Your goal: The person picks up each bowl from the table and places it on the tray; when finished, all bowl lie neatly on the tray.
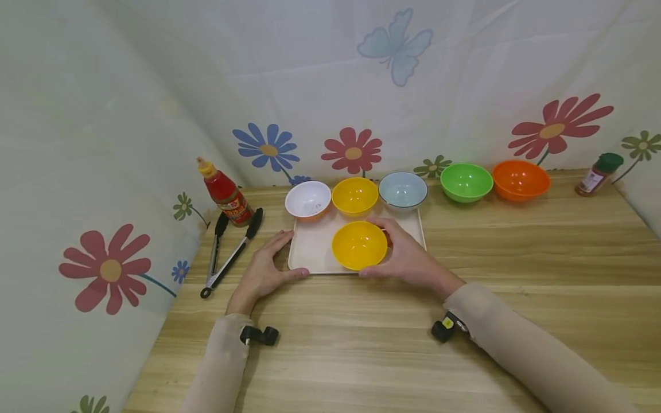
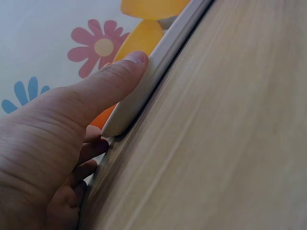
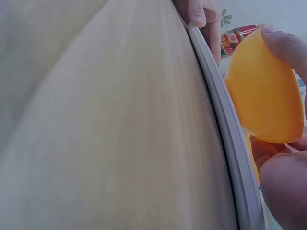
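While your right hand [image 1: 406, 253] pinches the front bowl [image 1: 359, 246] between thumb and fingers, at six o'clock on the tray [image 1: 312, 246], keep that grip light and the bowl level. Your left hand [image 1: 265, 271] spreads thumb from fingers around the seven o'clock corner — a good brace. From the front bowl, mind the near rim at six and the back bowl [image 1: 355, 197] close at twelve — your roomiest slide looks toward nine, over bare tray.
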{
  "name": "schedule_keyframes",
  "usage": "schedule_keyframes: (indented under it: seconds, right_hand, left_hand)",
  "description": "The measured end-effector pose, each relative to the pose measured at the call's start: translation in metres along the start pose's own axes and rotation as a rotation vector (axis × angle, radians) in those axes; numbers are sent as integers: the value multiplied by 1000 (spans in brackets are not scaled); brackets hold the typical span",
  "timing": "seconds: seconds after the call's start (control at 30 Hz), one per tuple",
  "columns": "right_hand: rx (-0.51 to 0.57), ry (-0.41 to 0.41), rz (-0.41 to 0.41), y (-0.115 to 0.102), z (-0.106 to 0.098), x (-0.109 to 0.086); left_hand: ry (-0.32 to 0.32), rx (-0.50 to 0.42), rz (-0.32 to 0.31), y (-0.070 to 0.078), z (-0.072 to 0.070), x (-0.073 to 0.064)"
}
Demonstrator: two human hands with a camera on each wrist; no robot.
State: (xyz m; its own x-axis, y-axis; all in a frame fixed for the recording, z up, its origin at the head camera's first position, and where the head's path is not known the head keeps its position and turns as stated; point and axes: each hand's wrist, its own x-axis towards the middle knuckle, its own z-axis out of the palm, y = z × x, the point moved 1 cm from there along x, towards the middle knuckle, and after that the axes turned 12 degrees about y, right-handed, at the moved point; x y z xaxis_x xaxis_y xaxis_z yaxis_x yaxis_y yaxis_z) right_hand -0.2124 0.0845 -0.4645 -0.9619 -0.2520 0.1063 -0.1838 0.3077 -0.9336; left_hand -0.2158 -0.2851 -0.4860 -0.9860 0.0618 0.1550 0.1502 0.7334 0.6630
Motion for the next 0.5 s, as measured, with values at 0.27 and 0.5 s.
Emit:
schedule_keyframes:
  seconds: [0.27, 0.5]
  right_hand:
    - [-32, -6, 28, 2, 3, 2]
    - [-79, -4, 25, 2, 4, 4]
  left_hand:
    - [4, 19, 7, 0, 0, 0]
    - [1, 20, 6, 0, 1, 1]
